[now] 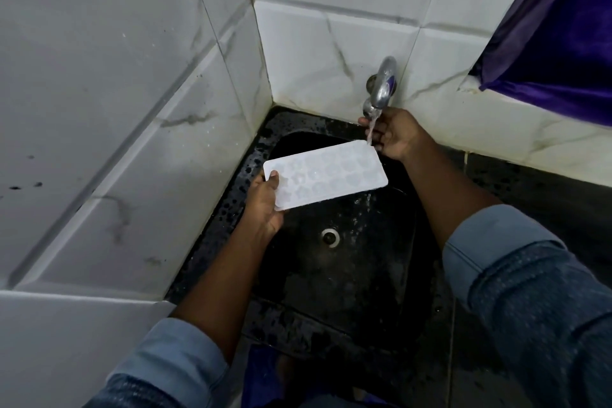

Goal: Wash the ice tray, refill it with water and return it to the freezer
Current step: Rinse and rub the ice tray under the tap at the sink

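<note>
A white ice tray (pixel 328 172) with several small moulds is held flat over the black sink (pixel 334 262). My left hand (pixel 265 205) grips its near left end, thumb on top. My right hand (pixel 394 134) holds the far right corner, just under the chrome tap (pixel 382 89). A thin stream of water (pixel 371 129) runs from the tap onto that far corner of the tray.
The sink sits in a corner between white marbled wall tiles (pixel 132 109). Its drain (pixel 330 237) lies below the tray. A purple curtain (pixel 556 30) hangs at the upper right. The dark wet counter (pixel 530 189) runs along the right.
</note>
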The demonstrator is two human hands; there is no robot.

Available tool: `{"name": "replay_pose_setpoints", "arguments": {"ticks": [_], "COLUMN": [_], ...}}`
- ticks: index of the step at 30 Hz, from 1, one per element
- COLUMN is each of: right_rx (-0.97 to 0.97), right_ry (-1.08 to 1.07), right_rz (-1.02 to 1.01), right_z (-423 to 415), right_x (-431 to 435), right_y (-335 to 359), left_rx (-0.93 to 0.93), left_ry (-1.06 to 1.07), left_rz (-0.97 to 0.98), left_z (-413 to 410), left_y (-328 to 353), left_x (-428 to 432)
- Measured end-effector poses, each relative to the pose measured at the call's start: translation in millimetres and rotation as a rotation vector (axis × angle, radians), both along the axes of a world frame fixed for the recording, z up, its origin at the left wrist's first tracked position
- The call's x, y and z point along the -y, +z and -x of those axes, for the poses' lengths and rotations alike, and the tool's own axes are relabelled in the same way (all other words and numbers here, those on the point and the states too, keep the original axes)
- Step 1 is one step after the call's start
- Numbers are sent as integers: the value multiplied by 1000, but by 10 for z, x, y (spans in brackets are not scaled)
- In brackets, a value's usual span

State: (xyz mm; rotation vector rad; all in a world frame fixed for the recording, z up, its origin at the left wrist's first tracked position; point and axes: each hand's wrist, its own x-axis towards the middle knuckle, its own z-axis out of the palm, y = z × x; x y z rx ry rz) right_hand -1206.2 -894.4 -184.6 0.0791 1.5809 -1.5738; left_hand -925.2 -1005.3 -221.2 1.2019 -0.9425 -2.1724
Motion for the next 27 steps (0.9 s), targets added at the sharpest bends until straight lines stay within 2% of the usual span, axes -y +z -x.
{"name": "replay_pose_setpoints", "arguments": {"ticks": [3,8,15,21,27], "right_rx": [-12,-177,-281,-246,-270], "right_ry": [21,107,149,66,-51], "right_rz": [-20,-164,-164,-62,-122], "right_z": [-46,-223,-598,-990,-1255], "right_x": [-26,-141,-544,-872,-1111], "right_y": [52,45,-122,-208,-257], "left_rx": [6,-20,-4,-37,-37], "left_ry": [9,5,-33,-70,-163], "left_rz": [-5,-12,-12,-28,-52], "left_z": [-8,-57,-164,-331,-561], "left_y": [15,56,104,140,260], "left_x": [-14,-43,-90,-241,-437]}}
